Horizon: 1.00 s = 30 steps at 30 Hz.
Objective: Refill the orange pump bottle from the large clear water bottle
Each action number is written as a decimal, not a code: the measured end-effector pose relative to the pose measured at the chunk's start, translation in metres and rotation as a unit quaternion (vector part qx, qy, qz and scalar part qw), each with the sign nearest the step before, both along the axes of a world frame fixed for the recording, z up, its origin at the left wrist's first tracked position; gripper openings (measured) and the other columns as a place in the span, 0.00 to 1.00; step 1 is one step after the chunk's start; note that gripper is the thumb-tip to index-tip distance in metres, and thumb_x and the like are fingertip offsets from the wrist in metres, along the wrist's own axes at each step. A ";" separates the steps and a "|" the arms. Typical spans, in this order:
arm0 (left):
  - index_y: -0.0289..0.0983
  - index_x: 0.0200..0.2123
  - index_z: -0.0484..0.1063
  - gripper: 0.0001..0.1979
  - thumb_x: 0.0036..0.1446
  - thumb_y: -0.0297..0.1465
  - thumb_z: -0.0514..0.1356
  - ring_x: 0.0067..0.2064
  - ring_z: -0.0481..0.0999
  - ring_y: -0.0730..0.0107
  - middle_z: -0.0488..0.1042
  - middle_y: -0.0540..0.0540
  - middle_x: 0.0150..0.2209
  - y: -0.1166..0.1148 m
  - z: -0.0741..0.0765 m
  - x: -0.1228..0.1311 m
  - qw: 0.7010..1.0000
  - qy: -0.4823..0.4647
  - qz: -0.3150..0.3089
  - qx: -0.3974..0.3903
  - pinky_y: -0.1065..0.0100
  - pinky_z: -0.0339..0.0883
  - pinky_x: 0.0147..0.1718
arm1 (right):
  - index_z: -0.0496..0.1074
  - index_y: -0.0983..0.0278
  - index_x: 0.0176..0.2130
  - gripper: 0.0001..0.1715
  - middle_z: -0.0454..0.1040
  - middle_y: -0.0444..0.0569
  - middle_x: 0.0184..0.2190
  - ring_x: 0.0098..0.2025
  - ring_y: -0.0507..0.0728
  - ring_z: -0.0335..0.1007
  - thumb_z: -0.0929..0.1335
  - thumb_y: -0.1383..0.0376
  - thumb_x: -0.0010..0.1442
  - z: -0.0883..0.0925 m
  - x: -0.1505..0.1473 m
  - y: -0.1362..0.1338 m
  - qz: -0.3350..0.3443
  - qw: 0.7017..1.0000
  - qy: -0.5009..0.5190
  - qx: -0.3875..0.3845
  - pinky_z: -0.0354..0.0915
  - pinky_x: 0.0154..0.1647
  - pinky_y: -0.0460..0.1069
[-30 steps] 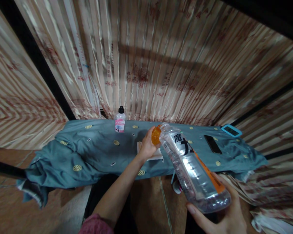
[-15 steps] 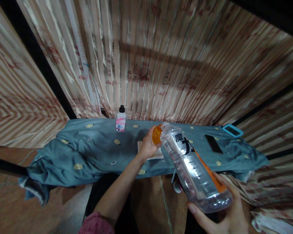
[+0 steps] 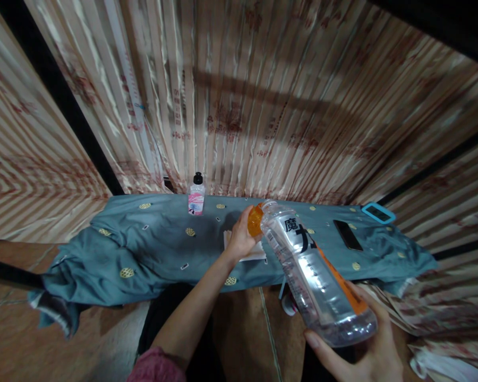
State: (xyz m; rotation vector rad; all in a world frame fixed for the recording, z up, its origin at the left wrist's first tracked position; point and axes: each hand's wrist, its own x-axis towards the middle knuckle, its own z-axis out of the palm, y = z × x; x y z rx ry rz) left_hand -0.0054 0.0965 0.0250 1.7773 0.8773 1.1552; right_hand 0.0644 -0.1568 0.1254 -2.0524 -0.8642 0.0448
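A clear plastic bottle (image 3: pixel 314 270) with a silver, black and orange label is tilted in front of me, its neck toward the upper left. My right hand (image 3: pixel 362 345) is closed around its base from below. At the neck, my left hand (image 3: pixel 242 236) grips the orange cap (image 3: pixel 255 220); whether the cap sits on the thread or just beside it, I cannot tell. Beneath my left hand, a white paper-like piece (image 3: pixel 257 252) lies on the cloth, partly hidden. No liquid can be made out inside the bottle.
A teal patterned cloth (image 3: pixel 159 244) covers the low table. On it stand a small black-capped bottle (image 3: pixel 196 199) at the back, and a black phone (image 3: pixel 348 235) and a blue-framed device (image 3: pixel 378 213) to the right. Pleated curtains (image 3: pixel 231 106) and dark poles (image 3: pixel 67 106) surround it.
Hardly anything differs. Both hands keep their grip on the bottle and cap, and the view has shifted very slightly.
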 end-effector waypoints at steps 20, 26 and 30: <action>0.41 0.64 0.58 0.43 0.45 0.26 0.70 0.54 0.78 0.55 0.75 0.41 0.55 0.001 -0.002 0.001 1.000 -0.014 -0.004 -0.003 0.52 0.68 0.61 | 0.61 0.63 0.60 0.59 0.73 0.59 0.49 0.44 0.67 0.75 0.69 0.29 0.43 -0.002 0.001 0.000 0.003 1.000 -0.025 -0.003 0.72 0.42 0.58; 0.42 0.63 0.59 0.43 0.44 0.25 0.70 0.54 0.78 0.56 0.75 0.42 0.56 0.001 -0.003 0.001 1.000 -0.020 0.001 0.004 0.51 0.68 0.61 | 0.63 0.63 0.59 0.58 0.76 0.57 0.46 0.44 0.67 0.76 0.70 0.30 0.43 -0.003 0.001 0.001 0.003 1.000 -0.016 0.006 0.72 0.43 0.59; 0.41 0.64 0.59 0.44 0.44 0.25 0.70 0.55 0.78 0.55 0.75 0.41 0.56 0.001 -0.001 0.001 1.000 -0.012 0.002 -0.001 0.51 0.69 0.60 | 0.63 0.62 0.59 0.56 0.77 0.56 0.45 0.45 0.68 0.76 0.70 0.31 0.44 -0.004 0.002 0.000 0.006 1.000 -0.020 0.008 0.72 0.42 0.58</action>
